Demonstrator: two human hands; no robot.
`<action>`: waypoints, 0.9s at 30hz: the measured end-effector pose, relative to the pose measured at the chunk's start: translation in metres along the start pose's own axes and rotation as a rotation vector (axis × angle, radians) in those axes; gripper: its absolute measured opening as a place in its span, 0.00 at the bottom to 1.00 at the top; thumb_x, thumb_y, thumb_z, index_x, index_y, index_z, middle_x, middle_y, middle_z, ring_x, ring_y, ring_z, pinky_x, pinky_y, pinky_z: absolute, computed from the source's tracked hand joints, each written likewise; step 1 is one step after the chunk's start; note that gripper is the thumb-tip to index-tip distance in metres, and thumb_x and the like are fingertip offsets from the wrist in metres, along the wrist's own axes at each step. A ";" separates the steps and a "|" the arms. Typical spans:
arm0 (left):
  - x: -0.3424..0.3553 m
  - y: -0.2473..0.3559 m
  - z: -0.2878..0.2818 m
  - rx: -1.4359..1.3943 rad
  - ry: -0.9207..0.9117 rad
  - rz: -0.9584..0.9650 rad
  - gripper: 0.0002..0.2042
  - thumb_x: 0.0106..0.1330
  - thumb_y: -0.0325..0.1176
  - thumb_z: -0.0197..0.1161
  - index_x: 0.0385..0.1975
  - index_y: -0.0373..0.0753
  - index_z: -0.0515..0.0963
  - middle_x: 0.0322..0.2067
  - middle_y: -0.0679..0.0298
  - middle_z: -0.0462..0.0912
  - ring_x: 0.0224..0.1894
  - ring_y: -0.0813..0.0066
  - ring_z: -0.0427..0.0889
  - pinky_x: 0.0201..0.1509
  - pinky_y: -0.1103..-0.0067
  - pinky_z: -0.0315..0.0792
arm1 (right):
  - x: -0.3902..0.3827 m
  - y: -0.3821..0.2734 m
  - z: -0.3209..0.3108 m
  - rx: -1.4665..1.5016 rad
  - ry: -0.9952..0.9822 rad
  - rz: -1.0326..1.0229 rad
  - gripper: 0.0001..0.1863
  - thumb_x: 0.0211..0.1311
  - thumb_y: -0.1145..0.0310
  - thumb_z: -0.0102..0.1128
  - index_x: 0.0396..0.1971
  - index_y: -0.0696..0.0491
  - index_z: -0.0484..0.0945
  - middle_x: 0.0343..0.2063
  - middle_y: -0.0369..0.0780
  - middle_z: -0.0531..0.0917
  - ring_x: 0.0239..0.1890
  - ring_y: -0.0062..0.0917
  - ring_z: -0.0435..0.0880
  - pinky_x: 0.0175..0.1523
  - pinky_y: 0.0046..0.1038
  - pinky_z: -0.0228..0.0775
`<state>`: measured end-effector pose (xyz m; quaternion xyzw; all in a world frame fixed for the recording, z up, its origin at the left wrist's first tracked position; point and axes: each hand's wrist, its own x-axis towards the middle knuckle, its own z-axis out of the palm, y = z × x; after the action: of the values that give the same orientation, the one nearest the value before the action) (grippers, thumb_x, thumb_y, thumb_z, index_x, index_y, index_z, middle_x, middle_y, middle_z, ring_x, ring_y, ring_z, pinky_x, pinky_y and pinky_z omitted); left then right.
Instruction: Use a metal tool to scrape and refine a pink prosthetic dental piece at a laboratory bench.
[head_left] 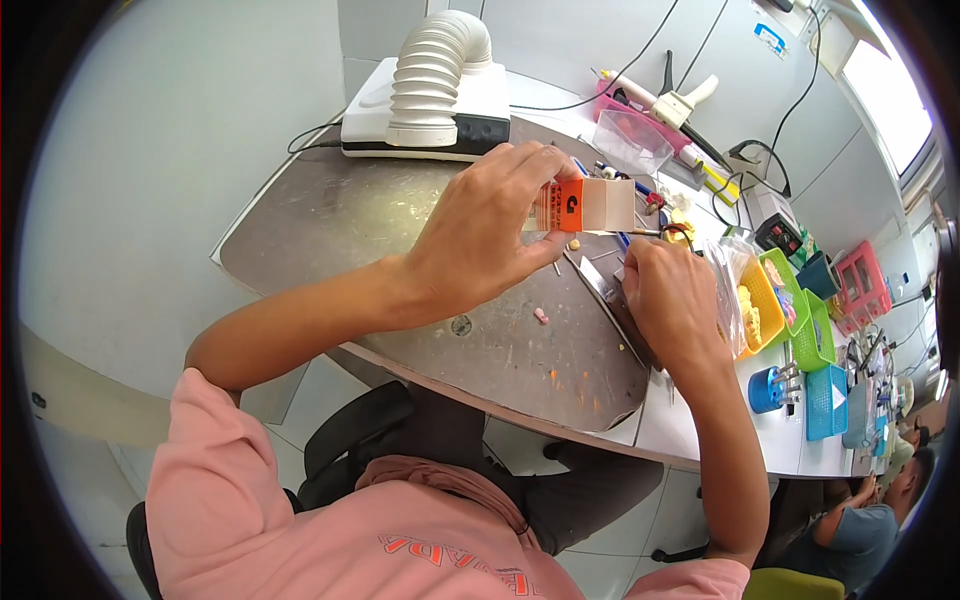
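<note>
My left hand (pixel 478 222) grips a small orange-and-white cardboard box (pixel 572 205) between thumb and fingers, above the worktop. The box lies on its side, and its pale flap end (pixel 612 205) points right, toward the loose tools. Lower and to the right, my right hand (pixel 668 295) is closed, knuckles up, over the worktop's right side. Whatever its fingers hold, if anything, is hidden beneath them. Next to it lies a flat metal blade-like tool (pixel 597 283). A small pink piece (pixel 541 316) rests on the grey-brown worktop (pixel 400 215).
A white machine with a ribbed hose (pixel 425 90) stands at the back left. Yellow (pixel 768 310) and green baskets (pixel 815 335) line the right, near a blue round holder (pixel 766 390). A clear plastic box (pixel 632 142) sits behind the tools. Another person (pixel 850 535) sits far right.
</note>
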<state>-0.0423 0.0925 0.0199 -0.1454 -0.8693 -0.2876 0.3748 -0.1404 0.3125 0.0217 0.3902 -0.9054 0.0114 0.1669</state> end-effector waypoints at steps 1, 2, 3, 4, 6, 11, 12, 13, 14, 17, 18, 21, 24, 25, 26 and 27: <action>0.000 0.000 0.001 0.000 0.009 0.008 0.20 0.59 0.24 0.73 0.51 0.37 0.76 0.46 0.58 0.80 0.49 0.65 0.83 0.54 0.71 0.85 | -0.001 0.003 0.001 0.020 0.017 -0.027 0.06 0.63 0.69 0.65 0.31 0.57 0.82 0.32 0.47 0.87 0.37 0.44 0.88 0.44 0.44 0.79; -0.001 0.000 0.001 -0.001 0.015 0.016 0.20 0.59 0.24 0.73 0.52 0.37 0.76 0.46 0.58 0.80 0.49 0.64 0.83 0.54 0.71 0.85 | -0.001 0.002 0.002 0.022 -0.002 -0.019 0.06 0.63 0.70 0.65 0.31 0.57 0.82 0.32 0.47 0.87 0.37 0.44 0.88 0.43 0.43 0.79; -0.001 -0.001 0.002 -0.007 0.015 0.012 0.21 0.59 0.24 0.73 0.52 0.37 0.76 0.46 0.58 0.80 0.49 0.64 0.83 0.55 0.71 0.85 | -0.002 0.001 0.002 0.034 0.013 -0.024 0.05 0.63 0.70 0.64 0.32 0.57 0.82 0.33 0.47 0.87 0.37 0.43 0.88 0.43 0.43 0.79; -0.001 -0.001 0.003 -0.014 0.013 0.009 0.21 0.59 0.24 0.73 0.52 0.37 0.77 0.46 0.58 0.81 0.49 0.64 0.83 0.55 0.71 0.85 | -0.002 -0.002 0.000 0.046 0.023 -0.023 0.05 0.63 0.71 0.64 0.32 0.57 0.82 0.33 0.47 0.87 0.37 0.43 0.88 0.43 0.42 0.79; -0.002 -0.002 0.005 -0.014 0.008 0.008 0.21 0.59 0.23 0.73 0.52 0.37 0.77 0.46 0.57 0.81 0.49 0.63 0.83 0.56 0.71 0.85 | -0.004 -0.008 -0.010 0.104 0.187 -0.018 0.04 0.63 0.73 0.64 0.34 0.57 0.83 0.33 0.46 0.86 0.36 0.42 0.87 0.41 0.41 0.79; -0.004 -0.003 0.007 0.001 0.005 0.018 0.21 0.58 0.23 0.73 0.52 0.37 0.77 0.45 0.57 0.82 0.49 0.63 0.84 0.55 0.70 0.85 | -0.011 -0.016 -0.057 0.452 0.515 -0.088 0.07 0.62 0.77 0.68 0.40 0.57 0.85 0.31 0.42 0.84 0.30 0.33 0.85 0.37 0.32 0.76; -0.004 -0.003 0.008 0.003 0.007 0.024 0.21 0.58 0.23 0.73 0.51 0.37 0.77 0.45 0.56 0.82 0.49 0.63 0.84 0.54 0.70 0.85 | -0.014 -0.018 -0.064 0.518 0.495 -0.099 0.06 0.62 0.77 0.69 0.39 0.57 0.85 0.30 0.41 0.84 0.30 0.33 0.85 0.36 0.32 0.76; -0.004 -0.003 0.008 0.000 0.009 0.030 0.21 0.57 0.23 0.73 0.51 0.37 0.77 0.45 0.56 0.82 0.50 0.62 0.84 0.54 0.70 0.84 | -0.015 -0.020 -0.069 0.580 0.481 -0.115 0.06 0.62 0.76 0.69 0.38 0.57 0.85 0.30 0.41 0.84 0.29 0.32 0.84 0.36 0.32 0.75; -0.004 -0.003 0.009 -0.002 0.011 0.036 0.21 0.57 0.23 0.73 0.51 0.37 0.78 0.44 0.56 0.82 0.50 0.61 0.84 0.53 0.69 0.84 | -0.014 -0.023 -0.072 0.618 0.459 -0.108 0.06 0.60 0.75 0.71 0.37 0.58 0.85 0.30 0.41 0.84 0.29 0.33 0.85 0.35 0.32 0.75; -0.004 -0.003 0.011 0.038 0.034 0.097 0.22 0.55 0.24 0.74 0.51 0.36 0.78 0.45 0.54 0.82 0.50 0.58 0.84 0.52 0.69 0.82 | -0.005 -0.027 -0.074 0.470 0.451 -0.200 0.06 0.59 0.75 0.71 0.35 0.57 0.86 0.30 0.41 0.83 0.29 0.35 0.84 0.36 0.34 0.74; -0.005 -0.003 0.011 0.043 0.035 0.113 0.22 0.55 0.25 0.74 0.50 0.35 0.77 0.45 0.54 0.82 0.49 0.56 0.83 0.52 0.67 0.81 | -0.001 -0.029 -0.073 0.432 0.433 -0.197 0.05 0.59 0.74 0.71 0.34 0.57 0.86 0.30 0.41 0.83 0.31 0.37 0.83 0.38 0.36 0.75; -0.006 -0.003 0.012 0.048 0.064 0.156 0.21 0.55 0.27 0.73 0.48 0.33 0.76 0.44 0.53 0.83 0.47 0.53 0.81 0.52 0.63 0.77 | 0.004 -0.033 -0.075 0.332 0.361 -0.193 0.04 0.59 0.74 0.70 0.33 0.56 0.87 0.30 0.41 0.82 0.35 0.37 0.83 0.42 0.38 0.75; -0.006 -0.003 0.013 0.043 0.071 0.160 0.20 0.56 0.27 0.73 0.48 0.33 0.76 0.44 0.53 0.83 0.47 0.52 0.81 0.51 0.62 0.77 | 0.006 -0.036 -0.077 0.250 0.316 -0.205 0.04 0.60 0.72 0.70 0.33 0.56 0.88 0.31 0.42 0.82 0.39 0.36 0.84 0.45 0.39 0.75; -0.006 -0.002 0.013 0.030 0.064 0.149 0.20 0.56 0.28 0.73 0.47 0.33 0.76 0.44 0.53 0.83 0.47 0.52 0.81 0.51 0.62 0.77 | 0.007 -0.038 -0.076 0.257 0.309 -0.220 0.05 0.59 0.72 0.70 0.34 0.55 0.88 0.31 0.41 0.82 0.40 0.35 0.83 0.46 0.39 0.75; -0.005 -0.001 0.013 0.017 0.057 0.137 0.20 0.56 0.28 0.73 0.47 0.33 0.76 0.44 0.53 0.83 0.47 0.53 0.81 0.51 0.62 0.77 | 0.009 -0.039 -0.075 0.264 0.302 -0.235 0.05 0.59 0.71 0.70 0.34 0.55 0.89 0.31 0.41 0.82 0.40 0.35 0.83 0.47 0.38 0.76; -0.004 -0.001 0.013 0.012 0.057 0.137 0.20 0.56 0.28 0.73 0.47 0.33 0.76 0.43 0.53 0.82 0.46 0.53 0.81 0.51 0.62 0.77 | 0.010 -0.041 -0.074 0.270 0.294 -0.251 0.05 0.59 0.71 0.71 0.34 0.55 0.89 0.31 0.41 0.82 0.41 0.34 0.83 0.47 0.38 0.76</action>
<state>-0.0468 0.0993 0.0094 -0.1939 -0.8480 -0.2601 0.4190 -0.0961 0.2887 0.0900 0.5125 -0.8060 0.1685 0.2435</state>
